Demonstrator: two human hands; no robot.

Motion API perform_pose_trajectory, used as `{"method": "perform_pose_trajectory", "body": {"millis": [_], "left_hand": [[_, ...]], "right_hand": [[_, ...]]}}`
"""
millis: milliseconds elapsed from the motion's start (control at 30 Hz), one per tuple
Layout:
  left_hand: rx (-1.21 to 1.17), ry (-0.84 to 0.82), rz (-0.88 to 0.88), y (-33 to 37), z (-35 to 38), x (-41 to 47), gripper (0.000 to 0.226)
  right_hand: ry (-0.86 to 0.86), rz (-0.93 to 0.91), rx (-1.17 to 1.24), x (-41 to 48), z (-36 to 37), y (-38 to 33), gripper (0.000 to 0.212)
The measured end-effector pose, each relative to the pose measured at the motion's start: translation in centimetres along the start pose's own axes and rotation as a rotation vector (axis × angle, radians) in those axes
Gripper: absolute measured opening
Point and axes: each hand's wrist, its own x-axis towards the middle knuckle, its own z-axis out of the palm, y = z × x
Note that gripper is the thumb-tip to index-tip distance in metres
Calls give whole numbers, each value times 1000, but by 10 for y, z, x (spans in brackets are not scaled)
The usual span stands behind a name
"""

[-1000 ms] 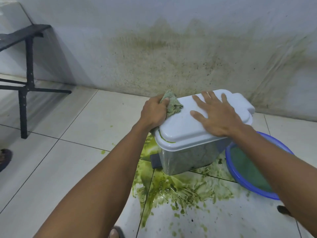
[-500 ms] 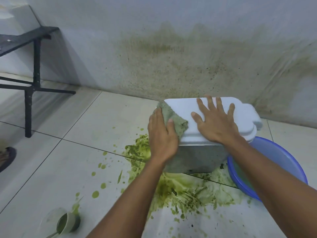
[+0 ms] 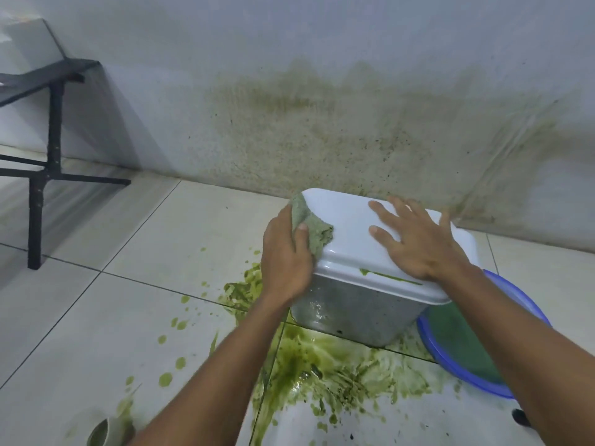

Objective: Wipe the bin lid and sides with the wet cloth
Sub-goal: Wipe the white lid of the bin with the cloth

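– What's moved?
– Your left hand has slid the cloth down the left edge of the lid, grasping it under the thumb.
– And the right hand?
– Flat, fingers loose, steadying the bin in the green spill. Open floor lies left; the blue basin sits just beside the bin's right.

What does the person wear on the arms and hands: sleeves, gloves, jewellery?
Nothing visible. The left hand and right hand are ungloved, no rings show on the fingers, no watch or band on either wrist, and both forearms are bare, no sleeve in view.
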Motion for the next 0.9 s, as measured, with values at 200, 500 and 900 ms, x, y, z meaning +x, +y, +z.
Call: {"method": "perform_pose_trajectory", "body": {"millis": [200, 500, 900], "left_hand": [[10, 134, -53, 7, 33, -57, 66], [4, 35, -146, 18, 9, 34, 36], [87, 188, -64, 28, 38, -11, 59]], "right_hand": [[2, -16, -6, 0, 1, 1, 61], [4, 42, -11, 3, 0, 1, 61], [-14, 7, -25, 6, 3, 6, 66]]}}
